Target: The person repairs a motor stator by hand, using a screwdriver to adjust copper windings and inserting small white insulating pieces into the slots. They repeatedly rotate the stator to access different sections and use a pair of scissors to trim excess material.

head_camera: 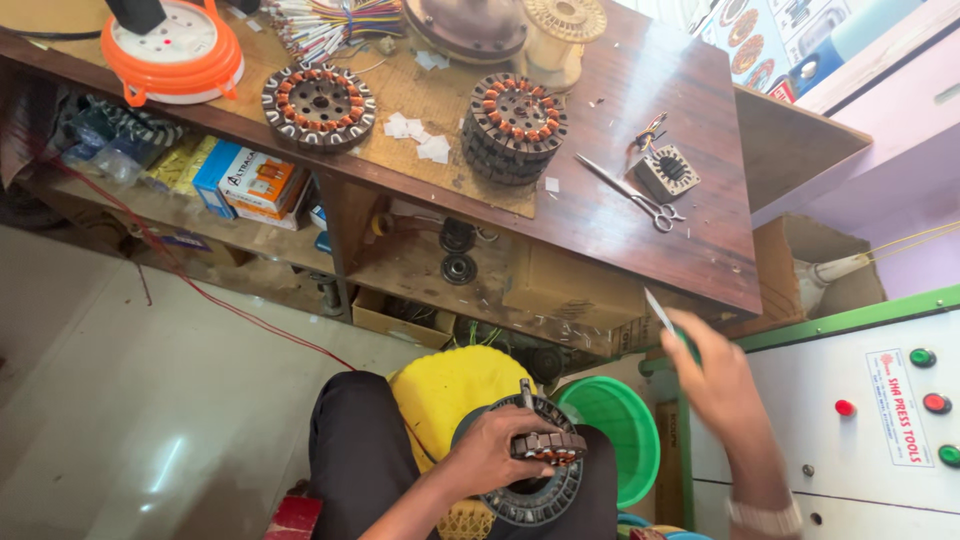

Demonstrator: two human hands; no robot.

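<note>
My left hand point(492, 448) grips a round grey motor stator point(540, 480) with brown slots, resting on my lap over a yellow cloth point(445, 395). My right hand point(722, 380) is raised to the right, blurred, pinching a thin pale strip point(660, 312) that points up toward the table edge. Two wound stators with copper coils point(319, 104) point(514, 122) lie on the wooden table point(640, 90) ahead, out of reach of both hands.
Scissors point(635, 195) and a small square stator point(667, 172) lie on the table's right part. An orange cable reel point(175, 50) stands at back left. A green bowl point(615, 430) sits by my knee. A white control cabinet with coloured buttons point(880, 420) stands at right. Boxes fill the lower shelf point(250, 180).
</note>
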